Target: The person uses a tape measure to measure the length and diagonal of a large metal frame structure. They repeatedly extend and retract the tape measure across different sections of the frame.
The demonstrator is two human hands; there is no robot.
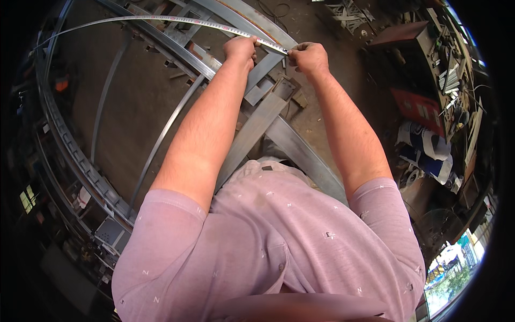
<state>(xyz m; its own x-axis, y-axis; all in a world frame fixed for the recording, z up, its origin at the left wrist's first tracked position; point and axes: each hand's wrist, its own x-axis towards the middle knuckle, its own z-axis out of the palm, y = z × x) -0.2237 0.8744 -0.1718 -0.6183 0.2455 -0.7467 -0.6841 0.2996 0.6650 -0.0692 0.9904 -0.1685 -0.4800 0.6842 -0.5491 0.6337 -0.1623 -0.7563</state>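
Both hands pinch the tape measure [161,19], stretched leftward

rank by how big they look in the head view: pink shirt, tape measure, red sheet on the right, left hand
1. pink shirt, though nearness to the camera inflates it
2. tape measure, longest but thin
3. red sheet
4. left hand, close to the sheet in size, so unsure

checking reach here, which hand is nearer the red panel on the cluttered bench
Right. The right hand pinches the tape measure on the red panel side; the left hand is farther away.
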